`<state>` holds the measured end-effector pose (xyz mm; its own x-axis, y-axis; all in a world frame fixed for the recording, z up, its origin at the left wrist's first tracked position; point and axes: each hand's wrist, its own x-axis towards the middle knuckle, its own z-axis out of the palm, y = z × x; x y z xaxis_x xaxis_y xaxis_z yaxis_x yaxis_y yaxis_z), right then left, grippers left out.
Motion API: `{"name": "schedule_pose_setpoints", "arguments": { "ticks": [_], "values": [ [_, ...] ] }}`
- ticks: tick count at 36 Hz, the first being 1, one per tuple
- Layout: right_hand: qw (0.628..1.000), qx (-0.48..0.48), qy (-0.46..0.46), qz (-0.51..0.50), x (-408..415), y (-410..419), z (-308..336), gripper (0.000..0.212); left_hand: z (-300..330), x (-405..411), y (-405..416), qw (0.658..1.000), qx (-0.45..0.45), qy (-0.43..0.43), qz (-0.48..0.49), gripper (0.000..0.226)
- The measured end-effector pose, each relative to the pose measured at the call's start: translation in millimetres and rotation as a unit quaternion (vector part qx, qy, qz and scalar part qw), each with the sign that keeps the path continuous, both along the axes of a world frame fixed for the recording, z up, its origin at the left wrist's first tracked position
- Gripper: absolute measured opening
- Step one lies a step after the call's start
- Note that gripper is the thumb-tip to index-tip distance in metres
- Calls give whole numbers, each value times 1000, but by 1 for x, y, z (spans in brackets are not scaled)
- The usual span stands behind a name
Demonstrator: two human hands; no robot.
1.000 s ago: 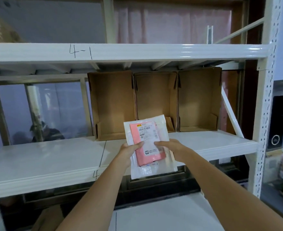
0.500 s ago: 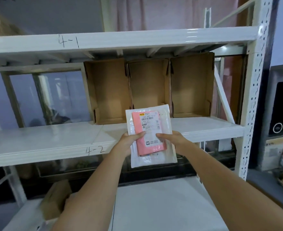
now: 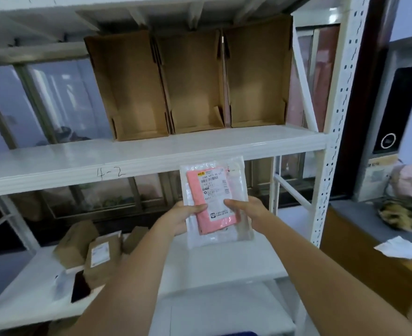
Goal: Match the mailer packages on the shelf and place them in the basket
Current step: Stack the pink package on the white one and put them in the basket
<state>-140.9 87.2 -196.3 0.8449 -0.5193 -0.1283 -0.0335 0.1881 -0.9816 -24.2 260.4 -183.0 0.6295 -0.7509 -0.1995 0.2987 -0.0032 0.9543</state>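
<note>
I hold a clear mailer package (image 3: 236, 175) with a pink item and a white barcode label inside, upright in front of the white shelf edge marked 4-2 (image 3: 110, 173). My left hand (image 3: 183, 217) grips its left edge with the thumb on the front. My right hand (image 3: 248, 212) grips the right edge, thumb on the label. Several brown cardboard parcels (image 3: 100, 258) lie on the lower shelf at the left. No basket shows.
Three brown cardboard bins (image 3: 192, 83) stand open-fronted on the 4-2 shelf. A white perforated upright (image 3: 333, 141) frames the rack on the right. Beyond it are a grey surface with a white paper (image 3: 401, 248) and a dark furry thing (image 3: 399, 214).
The view has tilted down: the shelves slid up in the frame and the lower shelf with brown parcels came into sight. Both hands keep the same grip on the mailer, now lower against the rack.
</note>
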Motion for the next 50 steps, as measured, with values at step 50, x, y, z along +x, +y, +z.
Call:
{"name": "schedule_pose_setpoints", "arguments": {
  "ticks": [50],
  "values": [
    [999, -10, -24, -43, -77, 95, -562, 35, -570, -70, 86, 998, -22, -25, 51, 92]
  ]
}}
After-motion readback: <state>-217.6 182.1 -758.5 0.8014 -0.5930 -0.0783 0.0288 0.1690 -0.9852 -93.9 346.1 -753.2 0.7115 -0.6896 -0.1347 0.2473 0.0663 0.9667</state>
